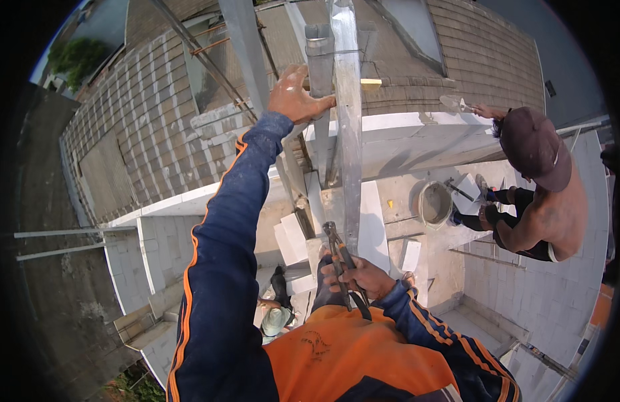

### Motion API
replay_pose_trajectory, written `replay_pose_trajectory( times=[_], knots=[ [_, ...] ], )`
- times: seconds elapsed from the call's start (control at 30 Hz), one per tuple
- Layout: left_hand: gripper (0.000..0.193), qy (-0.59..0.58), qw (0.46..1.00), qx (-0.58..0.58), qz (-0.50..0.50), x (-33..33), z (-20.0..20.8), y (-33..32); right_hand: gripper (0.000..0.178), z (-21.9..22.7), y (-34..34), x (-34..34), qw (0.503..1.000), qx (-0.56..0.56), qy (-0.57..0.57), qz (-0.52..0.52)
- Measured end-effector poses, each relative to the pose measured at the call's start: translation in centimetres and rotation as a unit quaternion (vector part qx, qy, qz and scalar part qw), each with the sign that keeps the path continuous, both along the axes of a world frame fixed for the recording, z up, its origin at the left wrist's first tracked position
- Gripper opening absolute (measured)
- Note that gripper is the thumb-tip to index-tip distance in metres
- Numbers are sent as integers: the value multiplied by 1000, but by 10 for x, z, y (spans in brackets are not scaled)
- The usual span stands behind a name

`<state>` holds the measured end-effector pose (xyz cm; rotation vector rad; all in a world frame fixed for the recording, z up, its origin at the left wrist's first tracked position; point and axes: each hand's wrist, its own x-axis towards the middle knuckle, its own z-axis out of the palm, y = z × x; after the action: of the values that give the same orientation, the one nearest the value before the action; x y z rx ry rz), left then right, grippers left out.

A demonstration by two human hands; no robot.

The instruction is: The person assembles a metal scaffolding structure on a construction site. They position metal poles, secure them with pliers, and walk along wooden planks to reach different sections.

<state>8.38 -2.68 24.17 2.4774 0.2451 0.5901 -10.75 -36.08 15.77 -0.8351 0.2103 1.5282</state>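
Note:
My left hand (pixel 298 96) reaches far forward and grips a grey metal post (pixel 320 144), its thumb lying across the near face. Some of its fingers are hidden. Right beside that post rises a shinier metal post (pixel 348 114). A thin wire circles the posts above the hand, and a short yellow bar (pixel 371 84) sticks out from behind them. Close to my body, my right hand (pixel 365 276) is closed round the handles of a pair of pincers (pixel 334 244). The pincers' head points up and away from me, near the foot of the shiny post.
A shirtless co-worker (pixel 541 181) in a cap holds a trowel (pixel 455 104) over a white block wall (pixel 417 137) at the right. A mortar bucket (pixel 434 204) stands below, near loose white blocks (pixel 410 255). Another person (pixel 276 318) is lower left. Tiled roofs (pixel 149 127) lie beyond.

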Motion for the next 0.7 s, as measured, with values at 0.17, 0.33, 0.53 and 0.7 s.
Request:
replay_pose_trajectory(
  times=[0.17, 0.33, 0.53, 0.7],
  knots=[
    [92, 145, 973, -92, -157, 14, 27, 31, 58, 5, 6, -8, 1000, -16, -3, 7],
    [83, 80, 970, -168, -159, 30, -4, 33, 55, 7, 7, -15, 1000, -27, 1, 12],
    [59, 24, 959, -218, -181, 43, -36, 35, 54, 6, 9, -15, 999, -35, 6, -1],
    [50, -47, 952, -206, -222, 42, -37, 33, 55, 6, 15, -8, 999, -29, 13, -21]
  ],
)
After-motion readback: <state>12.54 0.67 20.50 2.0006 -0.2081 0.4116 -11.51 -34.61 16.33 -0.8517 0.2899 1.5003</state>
